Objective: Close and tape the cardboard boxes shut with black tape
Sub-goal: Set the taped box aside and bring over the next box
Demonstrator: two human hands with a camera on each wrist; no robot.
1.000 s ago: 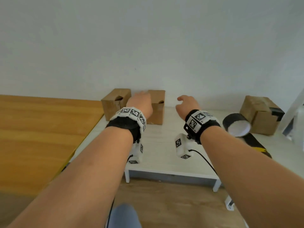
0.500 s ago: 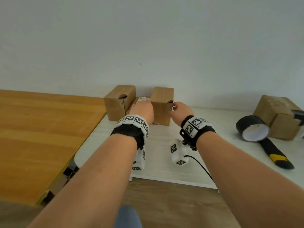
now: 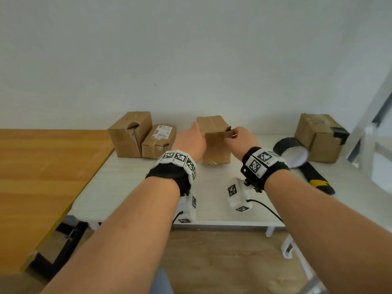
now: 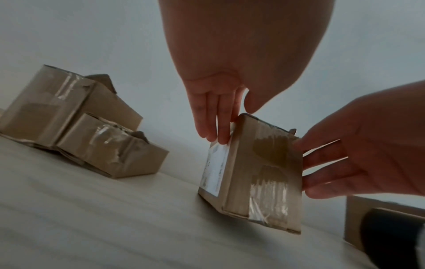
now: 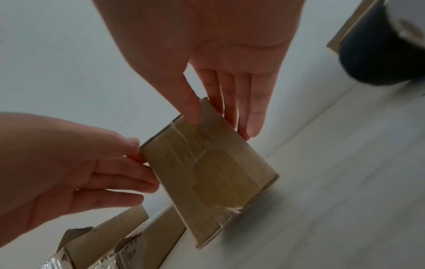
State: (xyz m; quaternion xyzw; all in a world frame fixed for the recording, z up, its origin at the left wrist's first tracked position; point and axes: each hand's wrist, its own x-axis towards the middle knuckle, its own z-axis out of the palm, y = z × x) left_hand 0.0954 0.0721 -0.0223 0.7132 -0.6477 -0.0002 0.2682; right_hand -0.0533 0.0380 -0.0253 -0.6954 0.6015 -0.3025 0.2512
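Note:
A small brown cardboard box point(image 3: 215, 145) stands on end on the white table point(image 3: 127, 187), between my two hands. My left hand point(image 3: 192, 141) presses straight fingers point(image 4: 216, 131) against its labelled left side, thumb by the top edge. My right hand point(image 3: 235, 135) pinches a torn flap at the box's top right corner between thumb and fingers point(image 5: 250, 116). Old clear tape crosses the box's near face point(image 4: 266, 172). The black tape roll point(image 3: 290, 151) lies to the right of my right wrist, untouched.
Two more brown boxes point(image 3: 127, 134) point(image 3: 159, 141) with torn flaps sit together at the back left. Another box point(image 3: 320, 139) with black tape on it stands back right. A black and yellow tool point(image 3: 318, 179) lies beside the roll. A wooden table point(image 3: 42, 177) adjoins on the left.
The held box has moved right, away from the two left boxes, uncovering the labelled one. My right hand has closed on the flap at its corner.

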